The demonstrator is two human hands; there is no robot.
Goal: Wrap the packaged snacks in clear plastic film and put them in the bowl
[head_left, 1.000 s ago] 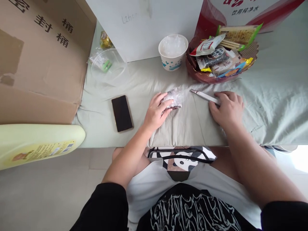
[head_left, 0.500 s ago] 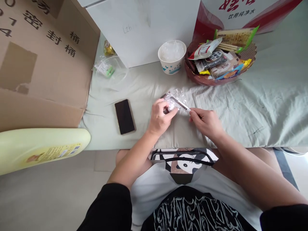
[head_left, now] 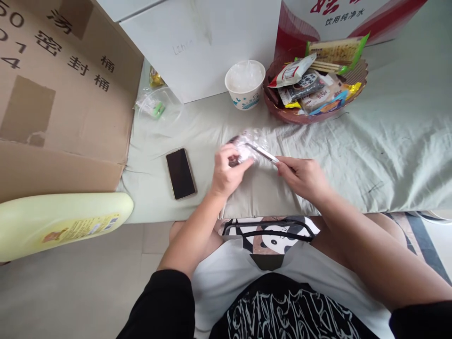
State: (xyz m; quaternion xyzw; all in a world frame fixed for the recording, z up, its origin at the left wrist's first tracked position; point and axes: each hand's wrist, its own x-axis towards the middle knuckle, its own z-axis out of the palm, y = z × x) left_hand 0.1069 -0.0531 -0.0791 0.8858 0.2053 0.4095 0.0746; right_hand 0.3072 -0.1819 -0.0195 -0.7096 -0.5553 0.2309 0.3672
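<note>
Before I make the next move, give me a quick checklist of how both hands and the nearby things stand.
1. Left hand has hold of the plastic-wrapped item: ok, fingers and thumb are on it.
2. Right hand grips the slim white tool: ok, held at its near end.
3. Left fingers well away from the tool's tip: not ok, the tip lies close to them.
4. Wrap cut or whole under the tip: cannot tell, too blurred.
5. Phone apart from both hands: ok, flat on the cloth to the left.
6. Paper cup upright: ok, beyond the hands.
</note>
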